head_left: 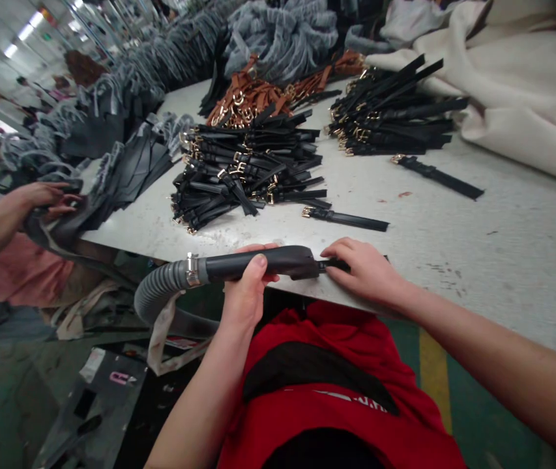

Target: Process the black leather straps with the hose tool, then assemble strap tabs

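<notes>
My left hand [248, 286] is wrapped round a black hose nozzle [287, 260], thumb on top. A metal clamp [192, 269] joins the nozzle to a grey corrugated hose [153, 290] that curls down below the table edge. At the nozzle's mouth my right hand [363, 270] presses a black strap [339, 264] against the table, fingers closed on it. Most of that strap is hidden under the hand. Just beyond lies a single black buckled strap [349, 219], with a large pile of black buckled straps [253, 169] behind and to its left.
Another single strap [438, 176] lies beside a second black pile [395, 117]. Brown straps [253, 94] are heaped behind. Cream fabric [517, 85] covers the table's [453, 260] right rear. Grey wrapped pieces [278, 32] line the back. At left, a co-worker's hand [47, 195] handles dark material.
</notes>
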The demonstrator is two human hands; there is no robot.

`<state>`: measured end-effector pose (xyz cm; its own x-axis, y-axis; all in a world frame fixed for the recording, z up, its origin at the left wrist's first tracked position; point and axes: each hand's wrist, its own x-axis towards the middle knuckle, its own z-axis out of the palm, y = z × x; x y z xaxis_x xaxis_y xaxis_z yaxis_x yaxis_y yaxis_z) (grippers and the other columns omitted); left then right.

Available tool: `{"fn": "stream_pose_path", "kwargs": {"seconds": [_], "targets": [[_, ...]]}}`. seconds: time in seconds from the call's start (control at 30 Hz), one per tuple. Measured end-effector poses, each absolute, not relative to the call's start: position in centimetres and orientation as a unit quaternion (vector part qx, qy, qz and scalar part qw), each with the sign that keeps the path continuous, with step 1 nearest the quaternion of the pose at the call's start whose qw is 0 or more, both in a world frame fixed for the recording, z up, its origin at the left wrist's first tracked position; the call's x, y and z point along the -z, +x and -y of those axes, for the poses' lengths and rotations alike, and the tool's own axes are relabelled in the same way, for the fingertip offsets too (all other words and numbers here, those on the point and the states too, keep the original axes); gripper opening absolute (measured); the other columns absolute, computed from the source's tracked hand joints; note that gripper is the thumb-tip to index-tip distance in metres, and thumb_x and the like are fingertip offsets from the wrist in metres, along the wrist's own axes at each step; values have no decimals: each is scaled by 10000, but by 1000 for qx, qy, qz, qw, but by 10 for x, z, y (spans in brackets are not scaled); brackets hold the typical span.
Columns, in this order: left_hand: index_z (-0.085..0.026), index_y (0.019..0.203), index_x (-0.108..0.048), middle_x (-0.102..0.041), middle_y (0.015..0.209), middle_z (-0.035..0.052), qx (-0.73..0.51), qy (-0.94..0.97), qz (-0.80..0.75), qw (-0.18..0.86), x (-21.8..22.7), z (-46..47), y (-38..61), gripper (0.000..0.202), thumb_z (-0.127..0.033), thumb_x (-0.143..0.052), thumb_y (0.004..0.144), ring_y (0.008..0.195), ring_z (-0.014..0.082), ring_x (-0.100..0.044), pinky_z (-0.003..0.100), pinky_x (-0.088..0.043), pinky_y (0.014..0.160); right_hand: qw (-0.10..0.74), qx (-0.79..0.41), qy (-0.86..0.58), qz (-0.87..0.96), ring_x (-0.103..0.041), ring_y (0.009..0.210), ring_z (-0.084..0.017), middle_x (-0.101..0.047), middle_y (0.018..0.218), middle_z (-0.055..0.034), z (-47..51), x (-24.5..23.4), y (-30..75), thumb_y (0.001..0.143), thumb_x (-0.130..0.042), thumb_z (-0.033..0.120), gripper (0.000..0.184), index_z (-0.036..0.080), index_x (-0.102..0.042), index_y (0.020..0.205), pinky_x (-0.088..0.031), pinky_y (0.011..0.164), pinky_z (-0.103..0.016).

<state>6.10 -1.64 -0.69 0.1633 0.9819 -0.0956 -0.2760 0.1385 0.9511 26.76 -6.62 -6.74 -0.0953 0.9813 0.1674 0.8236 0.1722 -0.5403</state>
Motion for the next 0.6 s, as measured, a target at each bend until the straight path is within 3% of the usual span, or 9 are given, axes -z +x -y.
{"fn": "stream_pose_path", "kwargs": {"seconds": [0.23, 0.47, 0.6], "targets": [[-182, 857, -571, -683, 884, 42, -491, 438, -406, 634, 7, 20, 63, 321, -357, -705, 625, 637, 113, -609, 205, -461, 502, 194, -200, -557, 782, -521, 840, -184, -586, 894, -59, 51, 62, 274, 761, -512, 243, 148, 197, -585, 882, -381, 751, -312], [-201, 867, -565, -680, 906, 38, -482, 438, -416, 634, 8, 17, 61, 322, -379, -692, 631, 669, 124, -617, 210, -461, 500, 205, -206, -561, 775, -518, 824, -184, -595, 900, -56, 50, 61, 275, 754, -528, 261, 176, 199, -563, 914, -367, 734, -310], [-201, 866, -570, -679, 900, 40, -485, 434, -414, 636, 9, 17, 62, 316, -372, -694, 631, 667, 123, -616, 204, -462, 496, 187, -202, -548, 790, -505, 787, -175, -580, 830, -51, 49, 61, 276, 764, -513, 263, 98, 196, -566, 813, -354, 712, -300]]}}
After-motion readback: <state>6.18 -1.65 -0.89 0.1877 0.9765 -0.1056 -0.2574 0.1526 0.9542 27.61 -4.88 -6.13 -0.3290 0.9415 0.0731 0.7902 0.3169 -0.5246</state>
